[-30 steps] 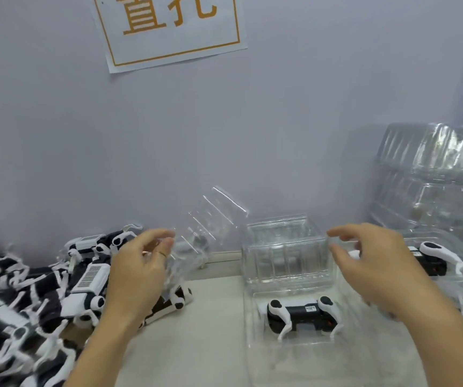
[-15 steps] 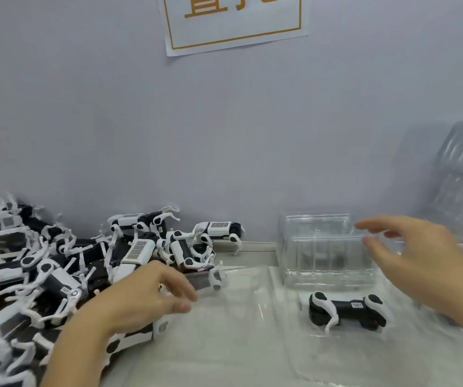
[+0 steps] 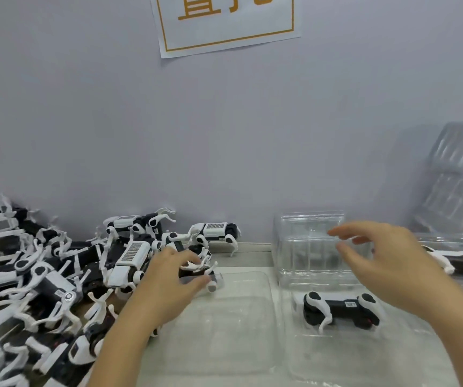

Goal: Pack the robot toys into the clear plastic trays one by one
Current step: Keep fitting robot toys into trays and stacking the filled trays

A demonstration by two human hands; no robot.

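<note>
1. A plain pale lavender-grey wall fills the background, evenly lit.
2. A white paper sign hangs on it — orange border, orange characters.
3. The counter below is pale, meeting the wall.

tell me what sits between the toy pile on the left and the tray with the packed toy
In the head view, an empty clear tray lies flat between the pile and the packed tray.

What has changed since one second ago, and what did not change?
The left hand let go of the clear tray, now flat on the table, and takes a robot toy from the pile. The right hand stays open, and the packed toy stays put.
</note>
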